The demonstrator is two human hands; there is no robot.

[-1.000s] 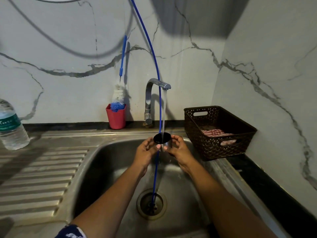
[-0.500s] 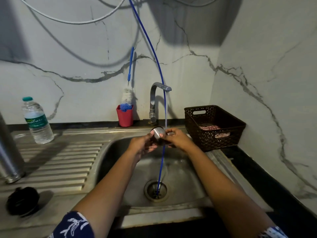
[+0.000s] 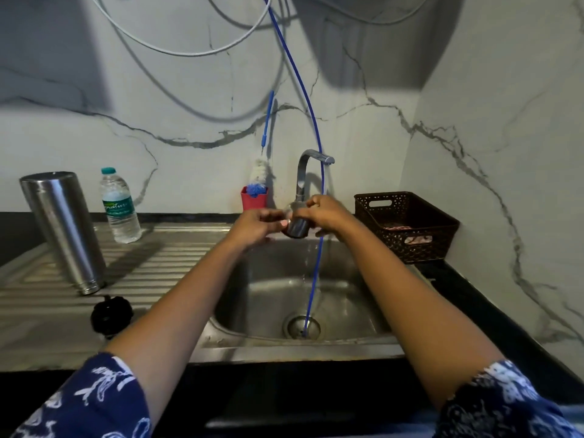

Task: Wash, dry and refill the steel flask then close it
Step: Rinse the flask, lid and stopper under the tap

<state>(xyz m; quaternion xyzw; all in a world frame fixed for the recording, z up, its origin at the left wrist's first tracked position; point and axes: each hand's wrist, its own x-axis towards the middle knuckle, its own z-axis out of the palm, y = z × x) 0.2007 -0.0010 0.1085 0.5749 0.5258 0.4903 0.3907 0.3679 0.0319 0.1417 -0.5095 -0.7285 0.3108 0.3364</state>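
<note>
A small steel cap cup (image 3: pixel 297 227) is held over the sink (image 3: pixel 373 314), its open end facing down, just left of the running water. My left hand (image 3: pixel 257 226) touches its left side with curled fingers; my right hand (image 3: pixel 324 213) grips it from the top right. The steel flask (image 3: pixel 64 230) stands upside down on the draining board (image 3: pixel 164 267) at the left. A black stopper (image 3: pixel 111 315) lies in front of it. A plastic water bottle (image 3: pixel 119 206) stands behind the board.
The tap (image 3: pixel 308 172) runs a thin stream into the basin. A blue tube (image 3: pixel 317 184) hangs down into the drain (image 3: pixel 301 327). A red cup with a bottle brush (image 3: pixel 254 194) stands by the wall. A brown basket (image 3: pixel 407 224) with cloths sits at the right.
The view has pulled back and up, bringing the flask and stopper into sight. The cap cup has been turned from mouth-up under the stream to mouth-down, lifted slightly left of the water.
</note>
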